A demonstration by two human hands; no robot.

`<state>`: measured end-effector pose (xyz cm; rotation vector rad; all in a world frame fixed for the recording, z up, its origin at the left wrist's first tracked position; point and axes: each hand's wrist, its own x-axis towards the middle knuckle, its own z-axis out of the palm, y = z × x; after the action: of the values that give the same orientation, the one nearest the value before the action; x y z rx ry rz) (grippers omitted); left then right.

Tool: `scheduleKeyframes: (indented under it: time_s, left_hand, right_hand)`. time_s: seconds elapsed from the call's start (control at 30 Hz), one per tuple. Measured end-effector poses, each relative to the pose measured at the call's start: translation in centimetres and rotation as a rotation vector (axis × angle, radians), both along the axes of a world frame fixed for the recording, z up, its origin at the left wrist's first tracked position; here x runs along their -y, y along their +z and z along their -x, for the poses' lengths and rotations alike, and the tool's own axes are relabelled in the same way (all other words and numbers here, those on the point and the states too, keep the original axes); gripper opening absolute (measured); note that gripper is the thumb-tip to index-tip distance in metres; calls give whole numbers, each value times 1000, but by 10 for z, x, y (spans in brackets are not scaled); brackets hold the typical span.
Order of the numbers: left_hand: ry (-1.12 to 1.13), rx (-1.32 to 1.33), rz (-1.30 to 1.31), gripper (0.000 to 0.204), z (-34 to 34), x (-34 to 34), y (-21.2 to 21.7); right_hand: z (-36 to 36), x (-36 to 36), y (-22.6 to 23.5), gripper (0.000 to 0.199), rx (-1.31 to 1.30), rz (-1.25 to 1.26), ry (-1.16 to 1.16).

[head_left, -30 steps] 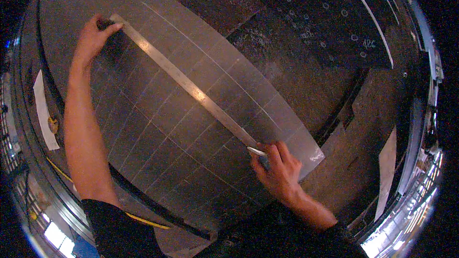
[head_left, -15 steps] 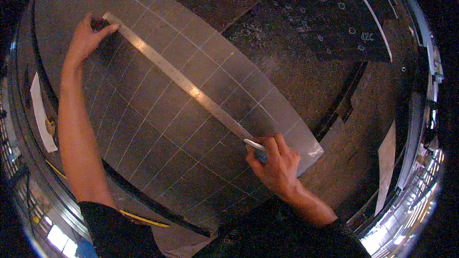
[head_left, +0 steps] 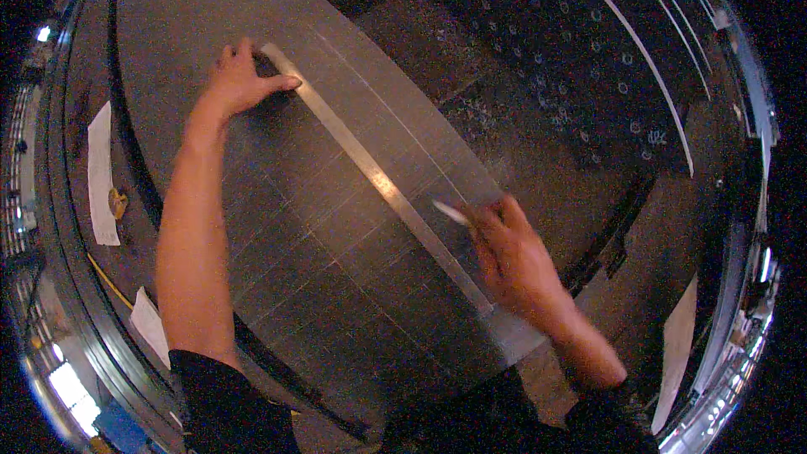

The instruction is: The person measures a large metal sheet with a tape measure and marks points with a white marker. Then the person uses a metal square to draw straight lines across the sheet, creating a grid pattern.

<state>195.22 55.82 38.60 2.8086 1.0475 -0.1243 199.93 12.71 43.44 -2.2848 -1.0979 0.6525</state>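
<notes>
Left hand (head_left: 239, 88) spread, thumb laid across the metal straightedge (head_left: 361, 155) near its upper end, fingers fanned out on the sheet side; pressing down, not wrapped round it. Right hand (head_left: 517, 256) closed in a pinch on a white stick (head_left: 450, 211), pointed end out, just beside the straightedge's right edge; blurred, can't tell if the tip touches down. Hands well apart. Straightedge runs diagonally across the grey sheet (head_left: 197, 0), lower end near the sheet's lower right corner. My read: light, thin, stiff on edge but a bit whippy flat; smooth metal on smooth sheet, so likely to skate or pivot with one end pinned. Best hold: press flat at both ends, or lift by the long edges. Stick looks light, maybe brittle; grip close to the tip. Further out: pale lines criss-cross the sheet, dark panel with chalked circles (head_left: 580, 50) upper right, yellow tape measure (head_left: 119, 203) by a white strip (head_left: 101, 172) at left.
</notes>
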Motion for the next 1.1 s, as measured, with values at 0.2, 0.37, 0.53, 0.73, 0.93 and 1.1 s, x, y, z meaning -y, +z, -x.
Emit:
scheduleKeyframes:
  time_s: [0.2, 0.37, 0.53, 0.73, 0.93, 1.1]
  left_hand:
    - [16, -108, 30, 120, -17, 4, 12]
    - [21, -58, 31, 124, -20, 26, 9]
    - [-23, -92, 48, 130, -33, 25, 14]
    - [2, -95, 77, 130, -33, 22, 9]
    - [10, -34, 156, 128, -35, 18, 6]
    - [14, -5, 98, 125, -37, 14, 7]
  right_hand:
    - [-72, -156, -14, 25, 75, -204, 105]
    - [-91, -225, -42, 20, 139, -297, 102]
    - [-93, -249, -40, 20, 212, -324, 141]
    - [-89, -235, -16, 21, 254, -264, 272]
    - [-62, -143, -10, 16, 189, -57, 280]
    - [-33, -44, 20, 21, -22, 197, 260]
